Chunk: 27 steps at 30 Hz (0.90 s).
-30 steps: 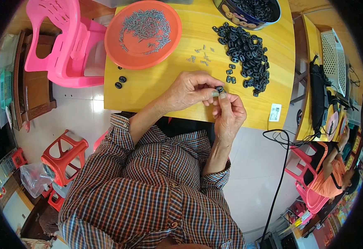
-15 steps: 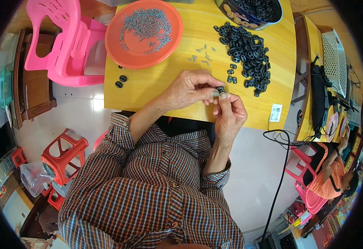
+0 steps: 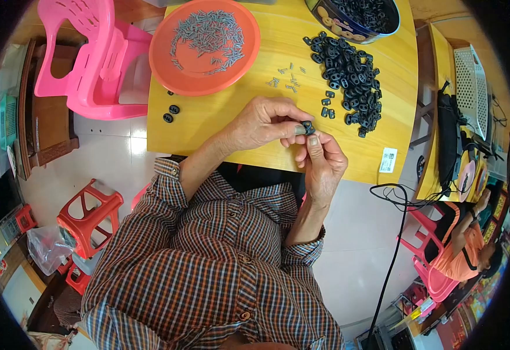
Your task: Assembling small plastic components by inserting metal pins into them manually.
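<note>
I receive bright indoor light, white glare on the floor tiles (image 3: 139, 146), strongly bent edges inside black borders, the table (image 3: 208, 114) fairly sharp, the black piece (image 3: 307, 126) showing me few details.

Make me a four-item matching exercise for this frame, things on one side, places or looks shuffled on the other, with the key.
Things
1. Round plate
2. Loose heap of black parts
3. White label
4. Small black part

Places and looks
A. On the yellow table, by the corner at the picture's lower right
B. At the fingertips of the left hand, with the right hand close by
C. Orange-red, with small grey pins on it
D. Just below the dark tin in the picture

Pairs: 1-C, 2-D, 3-A, 4-B
</note>
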### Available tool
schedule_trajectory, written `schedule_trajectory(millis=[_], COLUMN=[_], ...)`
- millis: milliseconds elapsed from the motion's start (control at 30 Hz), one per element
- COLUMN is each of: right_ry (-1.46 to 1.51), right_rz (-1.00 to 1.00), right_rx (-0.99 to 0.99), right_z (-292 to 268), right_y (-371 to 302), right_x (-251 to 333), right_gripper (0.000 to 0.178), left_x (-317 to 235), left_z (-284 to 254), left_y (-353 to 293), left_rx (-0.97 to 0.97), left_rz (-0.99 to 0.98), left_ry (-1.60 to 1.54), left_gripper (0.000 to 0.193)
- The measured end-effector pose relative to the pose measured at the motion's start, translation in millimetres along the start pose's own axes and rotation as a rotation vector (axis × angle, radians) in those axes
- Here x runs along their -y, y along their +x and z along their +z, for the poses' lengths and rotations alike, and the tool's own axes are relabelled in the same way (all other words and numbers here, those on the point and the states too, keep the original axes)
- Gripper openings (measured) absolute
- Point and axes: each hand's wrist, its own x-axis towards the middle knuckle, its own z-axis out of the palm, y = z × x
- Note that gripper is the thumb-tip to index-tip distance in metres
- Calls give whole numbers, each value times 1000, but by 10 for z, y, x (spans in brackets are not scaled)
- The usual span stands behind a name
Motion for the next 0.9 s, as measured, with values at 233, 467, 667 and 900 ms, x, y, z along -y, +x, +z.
schedule_trajectory(millis=[233,467,667,900], right_ry=[-2,-5,-51,-90], right_rz=[-11,-19,21,35], right_rx=[46,16,-36,-76], right_z=[-36,-22,-3,8], right_y=[14,19,2,-9], right_x=[8,16,70,72], right_gripper=[10,9,11,11], left_x=[-1,-15,12,14], left_z=[17,32,28,24], left_y=[0,-2,-5,-11], left_rx=[15,11,-2,11], left_rz=[-32,-48,-39,-32], left_ry=[-82,-82,-78,-60], left_gripper=[24,24,25,25])
